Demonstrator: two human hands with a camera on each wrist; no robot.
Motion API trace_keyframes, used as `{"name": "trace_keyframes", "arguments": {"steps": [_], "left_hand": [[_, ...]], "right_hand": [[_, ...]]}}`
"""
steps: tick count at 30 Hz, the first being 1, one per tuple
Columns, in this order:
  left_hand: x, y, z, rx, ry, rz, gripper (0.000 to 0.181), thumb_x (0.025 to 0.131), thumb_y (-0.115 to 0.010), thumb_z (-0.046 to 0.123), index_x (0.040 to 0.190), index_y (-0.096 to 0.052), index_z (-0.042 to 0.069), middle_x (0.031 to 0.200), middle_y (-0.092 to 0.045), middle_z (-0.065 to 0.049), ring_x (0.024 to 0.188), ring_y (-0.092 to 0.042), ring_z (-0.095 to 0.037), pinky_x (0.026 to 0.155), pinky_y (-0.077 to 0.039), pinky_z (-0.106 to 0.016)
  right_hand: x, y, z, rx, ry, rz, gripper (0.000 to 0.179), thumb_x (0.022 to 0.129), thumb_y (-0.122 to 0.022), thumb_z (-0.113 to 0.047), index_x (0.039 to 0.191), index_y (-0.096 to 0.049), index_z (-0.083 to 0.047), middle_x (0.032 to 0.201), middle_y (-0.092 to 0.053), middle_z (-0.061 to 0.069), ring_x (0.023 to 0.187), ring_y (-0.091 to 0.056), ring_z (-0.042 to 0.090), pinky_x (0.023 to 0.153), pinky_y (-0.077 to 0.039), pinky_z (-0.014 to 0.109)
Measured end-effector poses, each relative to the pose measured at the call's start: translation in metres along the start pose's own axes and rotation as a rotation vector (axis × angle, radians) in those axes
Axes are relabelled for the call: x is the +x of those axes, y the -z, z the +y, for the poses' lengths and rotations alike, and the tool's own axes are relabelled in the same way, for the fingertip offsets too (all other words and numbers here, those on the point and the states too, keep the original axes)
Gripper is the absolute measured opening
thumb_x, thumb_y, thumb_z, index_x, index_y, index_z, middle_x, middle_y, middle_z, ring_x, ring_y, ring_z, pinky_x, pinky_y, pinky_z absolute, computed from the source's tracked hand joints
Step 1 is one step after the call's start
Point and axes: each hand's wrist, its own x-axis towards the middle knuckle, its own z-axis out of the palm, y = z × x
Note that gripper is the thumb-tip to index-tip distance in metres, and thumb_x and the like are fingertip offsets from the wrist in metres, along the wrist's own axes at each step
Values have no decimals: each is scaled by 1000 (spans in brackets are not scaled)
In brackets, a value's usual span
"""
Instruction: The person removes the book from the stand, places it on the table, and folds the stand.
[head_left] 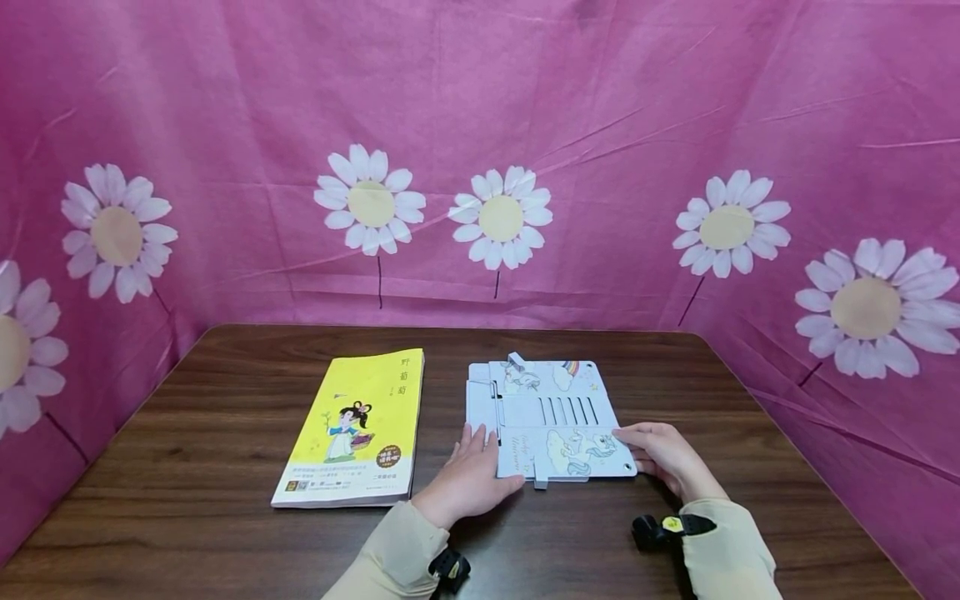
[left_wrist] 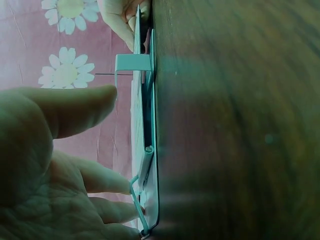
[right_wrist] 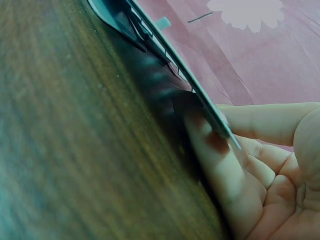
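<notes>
A white folding book stand (head_left: 525, 410) with unicorn and rainbow prints and a row of slots lies low on the wooden table. My right hand (head_left: 666, 457) pinches its right edge, thumb on top and a finger underneath; in the right wrist view the panel (right_wrist: 202, 102) is tilted up off the table at that edge. My left hand (head_left: 474, 475) rests at the stand's near left corner with its fingers extended. In the left wrist view, its fingertips touch the stand's left end near a bent metal piece (left_wrist: 139, 205), and the thumb lies near a page clip (left_wrist: 132, 62).
A thick yellow book (head_left: 360, 417) with a cartoon girl on its cover lies to the left of the stand. The dark wooden table (head_left: 210, 475) ends at a pink cloth backdrop (head_left: 592, 275) with white daisies.
</notes>
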Motion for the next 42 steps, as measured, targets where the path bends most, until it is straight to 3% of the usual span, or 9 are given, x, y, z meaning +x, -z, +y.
{"name": "trace_keyframes", "arguments": {"steps": [12, 24, 32, 36, 42], "left_hand": [[2, 1, -1, 38, 11, -12, 72, 97, -59, 37, 147, -37, -9, 160, -24, -27, 152, -10, -41, 122, -20, -55], [2, 1, -3, -19, -12, -12, 75, 96, -59, 42, 146, -38, -11, 160, -22, -29, 152, -7, -43, 122, -18, -56], [2, 2, -5, -37, -13, -2, 76, 96, -59, 41, 145, -38, -12, 159, -22, -31, 151, -8, -45, 122, -17, -56], [2, 4, -5, -48, -10, 4, 75, 96, -59, 40, 146, -38, -12, 159, -22, -31, 151, -7, -45, 122, -17, -56], [-2, 11, -2, -116, -14, 19, 74, 98, -57, 37, 148, -33, -12, 160, -20, -29, 152, -7, -43, 123, -16, -56]], "right_hand": [[0, 0, 0, 6, 14, -31, 42, 98, -62, -19, 122, -58, 15, 87, -75, 1, 73, -70, 9, 66, -59, 23], [0, 5, 1, 43, 28, -66, 34, 98, -61, -17, 116, -63, 11, 87, -75, 0, 75, -70, 7, 67, -59, 22], [2, 3, 2, 17, 30, -82, 39, 98, -61, -18, 119, -60, 14, 88, -75, 1, 75, -71, 8, 67, -60, 23], [4, 3, 0, -24, 31, -65, 42, 98, -62, -20, 120, -60, 15, 88, -76, 3, 72, -71, 10, 66, -60, 24], [3, 6, -5, -82, 59, 56, 45, 99, -59, -18, 123, -54, 20, 84, -73, 5, 69, -69, 10, 65, -60, 26]]}}
